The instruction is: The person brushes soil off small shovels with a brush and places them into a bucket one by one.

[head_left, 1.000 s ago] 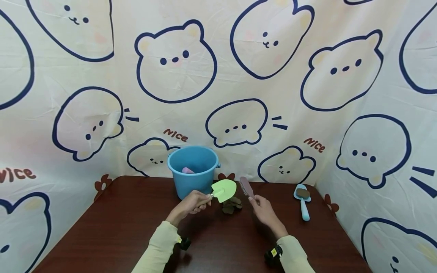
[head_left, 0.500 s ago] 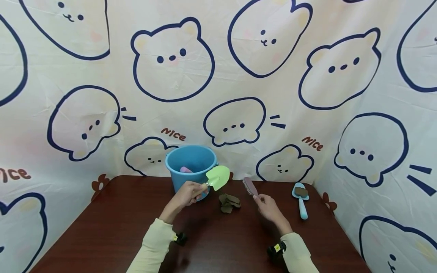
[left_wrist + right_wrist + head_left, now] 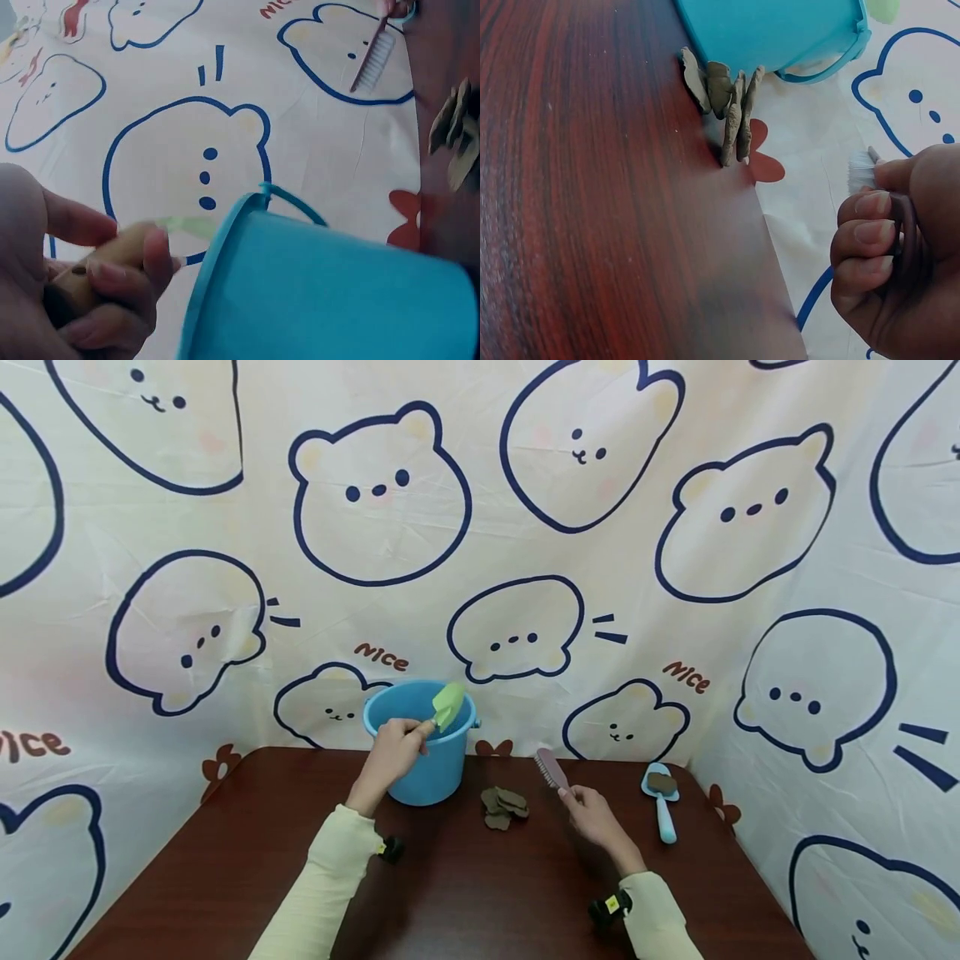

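My left hand (image 3: pixel 392 758) grips the wooden handle (image 3: pixel 126 251) of a light green trowel (image 3: pixel 449 703). The trowel's blade is turned on edge over the near right rim of a blue bucket (image 3: pixel 427 781). Part of the bucket's opening is hidden behind the hand and blade. My right hand (image 3: pixel 597 822) holds a dusty-pink brush (image 3: pixel 552 768) by its handle, fingers curled round it in the right wrist view. Its white bristles (image 3: pixel 861 172) face left, above the table. Between the hands lies a small pile of flat grey-brown pieces (image 3: pixel 504 807).
A light blue toy shovel (image 3: pixel 666 822) lies at the table's right side, with a brown lump (image 3: pixel 662 782) on its scoop. The dark wooden table (image 3: pixel 480 893) ends at a printed cloth backdrop (image 3: pixel 517 552) behind and at both sides.
My left hand has carried the trowel left and up from above the pile to the bucket, turning its blade from flat to on edge. The right hand with the brush has shifted slightly right.
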`<control>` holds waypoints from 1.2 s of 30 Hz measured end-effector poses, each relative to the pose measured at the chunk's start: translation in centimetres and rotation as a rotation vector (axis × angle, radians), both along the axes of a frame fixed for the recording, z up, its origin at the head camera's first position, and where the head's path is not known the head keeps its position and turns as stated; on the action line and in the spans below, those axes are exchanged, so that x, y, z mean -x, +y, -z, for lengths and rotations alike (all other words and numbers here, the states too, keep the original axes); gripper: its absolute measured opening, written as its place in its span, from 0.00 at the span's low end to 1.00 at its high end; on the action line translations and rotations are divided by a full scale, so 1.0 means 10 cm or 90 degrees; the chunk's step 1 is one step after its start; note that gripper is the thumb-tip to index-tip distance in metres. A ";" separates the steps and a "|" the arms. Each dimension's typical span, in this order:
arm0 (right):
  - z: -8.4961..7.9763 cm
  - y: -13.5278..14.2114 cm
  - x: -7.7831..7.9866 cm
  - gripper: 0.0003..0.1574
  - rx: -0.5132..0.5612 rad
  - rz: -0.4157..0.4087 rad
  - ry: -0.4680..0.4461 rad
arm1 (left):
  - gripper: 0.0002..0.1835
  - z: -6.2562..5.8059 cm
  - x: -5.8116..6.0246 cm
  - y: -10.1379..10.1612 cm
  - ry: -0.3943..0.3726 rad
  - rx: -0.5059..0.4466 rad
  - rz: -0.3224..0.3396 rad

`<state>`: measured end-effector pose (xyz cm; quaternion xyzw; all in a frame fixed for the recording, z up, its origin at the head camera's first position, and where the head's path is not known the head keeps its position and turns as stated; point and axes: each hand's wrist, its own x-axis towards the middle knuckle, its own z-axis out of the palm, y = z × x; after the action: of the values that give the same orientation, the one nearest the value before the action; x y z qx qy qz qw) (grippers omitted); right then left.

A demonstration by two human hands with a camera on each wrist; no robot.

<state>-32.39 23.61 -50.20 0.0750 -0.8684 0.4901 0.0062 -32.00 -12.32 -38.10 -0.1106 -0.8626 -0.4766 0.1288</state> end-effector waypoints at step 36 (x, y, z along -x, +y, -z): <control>0.01 0.02 -0.02 0.25 -0.017 -0.031 -0.013 | 0.29 -0.10 0.34 0.01 0.065 0.227 -0.096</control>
<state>-32.17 23.80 -50.27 0.0914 -0.8729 0.4790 -0.0160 -35.41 -12.23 -37.07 -0.0905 -0.9315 -0.2991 0.1861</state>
